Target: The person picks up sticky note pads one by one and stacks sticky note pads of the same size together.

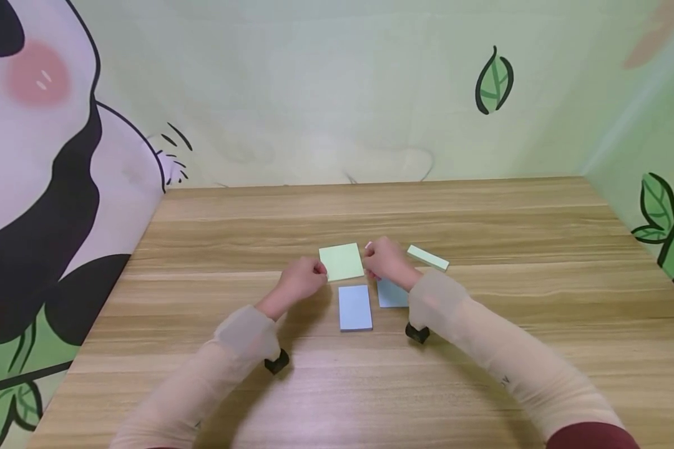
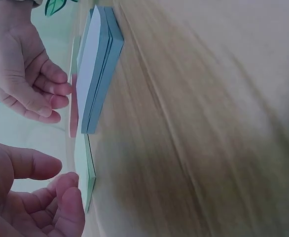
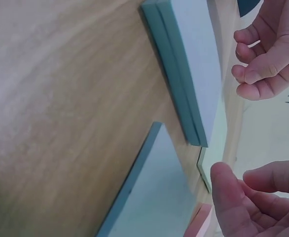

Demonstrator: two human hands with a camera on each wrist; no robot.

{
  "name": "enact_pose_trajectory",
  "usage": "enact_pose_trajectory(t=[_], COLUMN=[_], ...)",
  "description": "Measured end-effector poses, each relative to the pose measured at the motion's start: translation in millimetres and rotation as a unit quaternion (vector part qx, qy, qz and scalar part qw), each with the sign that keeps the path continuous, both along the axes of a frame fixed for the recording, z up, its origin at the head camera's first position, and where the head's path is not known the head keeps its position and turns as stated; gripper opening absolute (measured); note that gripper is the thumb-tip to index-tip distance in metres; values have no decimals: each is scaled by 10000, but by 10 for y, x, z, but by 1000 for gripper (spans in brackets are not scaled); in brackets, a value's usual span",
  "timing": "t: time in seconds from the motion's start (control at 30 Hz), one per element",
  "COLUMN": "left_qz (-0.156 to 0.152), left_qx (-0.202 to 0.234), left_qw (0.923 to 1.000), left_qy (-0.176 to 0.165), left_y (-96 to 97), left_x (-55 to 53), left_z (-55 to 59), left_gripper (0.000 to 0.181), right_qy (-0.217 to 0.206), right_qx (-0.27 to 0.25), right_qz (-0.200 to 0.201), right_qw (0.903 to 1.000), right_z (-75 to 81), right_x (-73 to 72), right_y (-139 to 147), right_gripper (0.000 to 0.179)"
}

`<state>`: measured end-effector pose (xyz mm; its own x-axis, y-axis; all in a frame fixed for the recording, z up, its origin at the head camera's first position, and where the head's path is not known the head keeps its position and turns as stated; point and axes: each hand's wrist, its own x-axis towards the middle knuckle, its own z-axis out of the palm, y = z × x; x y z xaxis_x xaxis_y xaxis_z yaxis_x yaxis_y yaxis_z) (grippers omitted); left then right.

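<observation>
Pale green pad (image 1: 342, 260) lies flat on the wood-grain surface, between 2 bare hands. Its left edge is at the fingertips of the left hand (image 1: 302, 277); whether they touch it, I cannot tell. That hand's fingers are loosely bent, thumb tip just apart from them. The right hand (image 1: 390, 259) is just beside the pad's right edge, thumb and fingers apart, gripping nothing. Nearer the wearer than both hands, and between them, lies a blue pad (image 1: 355, 308) showing 2 layers at its side. Another blue pad (image 1: 392, 295) is partly hidden under the right arm. Right of the right hand is a narrow green strip (image 1: 428, 257); a pink piece (image 3: 199, 221) lies close by its fingers.
</observation>
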<state>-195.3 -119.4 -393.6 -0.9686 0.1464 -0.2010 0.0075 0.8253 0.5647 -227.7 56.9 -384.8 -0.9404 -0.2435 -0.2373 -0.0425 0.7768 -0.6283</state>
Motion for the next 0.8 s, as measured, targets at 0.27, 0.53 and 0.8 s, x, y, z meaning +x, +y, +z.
enact_pose_trajectory(t=[0.27, 0.53, 0.8], left_qz=[48, 178, 297], left_qx=[-289, -249, -178], left_qw=[9995, 9990, 9987], left_qy=[-149, -312, -372], left_y=[6, 10, 22], left_x=[-66, -93, -118], left_z=[-29, -26, -36], left_gripper=[21, 26, 11], right_qy=[37, 213, 25], right_qx=[76, -74, -307], right_qz=[-51, -182, -279], right_qw=[10000, 9996, 9991], right_z=[-91, -130, -146], right_x=[-69, -89, -102], right_y=[-38, -71, -75], right_gripper=[22, 18, 16])
